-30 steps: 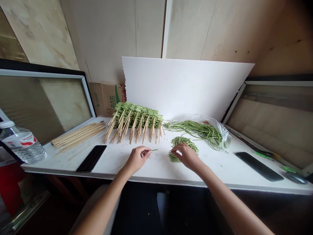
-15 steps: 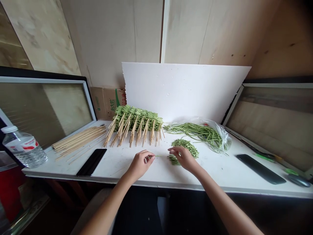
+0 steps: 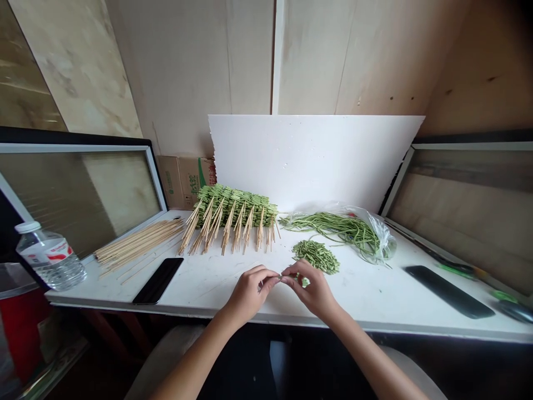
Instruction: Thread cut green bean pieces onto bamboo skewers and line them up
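My left hand [image 3: 250, 290] and my right hand [image 3: 313, 290] meet over the front of the white table [image 3: 375, 303], fingertips pinched together on a short green bean piece [image 3: 283, 276]. A thin skewer seems to lie in the left fingers, but it is too small to be sure. Just behind my right hand lies a small heap of cut bean pieces [image 3: 316, 255]. Farther back, a stack of finished bean skewers [image 3: 233, 214] fans out with its stick ends toward me.
Bare bamboo skewers [image 3: 137, 245] lie at the left, a black phone [image 3: 158, 280] beside them, a water bottle [image 3: 50, 258] at the left edge. A plastic bag of long beans [image 3: 345, 228] sits right of centre. A dark flat object [image 3: 449, 291] lies right. A white board [image 3: 312, 158] leans behind.
My right hand left the heap of cut beans and came toward the left hand. Both hands drew back to the table's front and now pinch together.
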A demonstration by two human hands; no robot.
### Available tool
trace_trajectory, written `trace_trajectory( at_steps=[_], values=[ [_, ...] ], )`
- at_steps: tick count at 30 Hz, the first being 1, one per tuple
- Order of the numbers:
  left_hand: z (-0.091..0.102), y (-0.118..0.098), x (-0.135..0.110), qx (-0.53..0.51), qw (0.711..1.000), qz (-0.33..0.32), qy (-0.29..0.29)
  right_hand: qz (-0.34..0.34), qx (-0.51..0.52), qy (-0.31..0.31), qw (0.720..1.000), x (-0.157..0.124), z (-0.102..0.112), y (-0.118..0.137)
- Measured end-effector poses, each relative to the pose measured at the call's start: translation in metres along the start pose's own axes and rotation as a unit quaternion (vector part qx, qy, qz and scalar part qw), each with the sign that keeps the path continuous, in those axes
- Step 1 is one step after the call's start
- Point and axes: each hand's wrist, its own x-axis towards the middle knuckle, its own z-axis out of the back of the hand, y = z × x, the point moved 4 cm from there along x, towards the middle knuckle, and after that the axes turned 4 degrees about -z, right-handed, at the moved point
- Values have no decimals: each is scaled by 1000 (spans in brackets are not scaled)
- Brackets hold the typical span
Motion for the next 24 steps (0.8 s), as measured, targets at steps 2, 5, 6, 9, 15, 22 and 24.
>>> trace_trajectory(
  at_steps=[2, 5, 6, 9, 15, 22, 24],
  values=[
    [-1, -3, 0, 2, 1000, -4, 14, 13, -8, 13, 1000, 0, 1, 5],
    [-3, -7, -1, -2, 999, -15, 37, 15, 14, 29, 999, 0, -1, 9],
    [-4, -9, -1, -5, 999, -20, 42, 13, 29, 35, 999, -1, -3, 9],
    [-6, -9, -2, -16, 999, -31, 39, 3, 68, 62, 996, -1, -6, 10],
    [-4, 9, -1, -71, 997, 19, 25, -16, 126, 125, 984, 1, -3, 10],
    [4, 42, 1, -259, 948, 183, -3, -100, 31, -20, 994, 11, 24, -27],
    [0, 47, -1, -304, 927, 219, -4, -103, -50, -41, 993, 8, 23, -43]
  ],
)
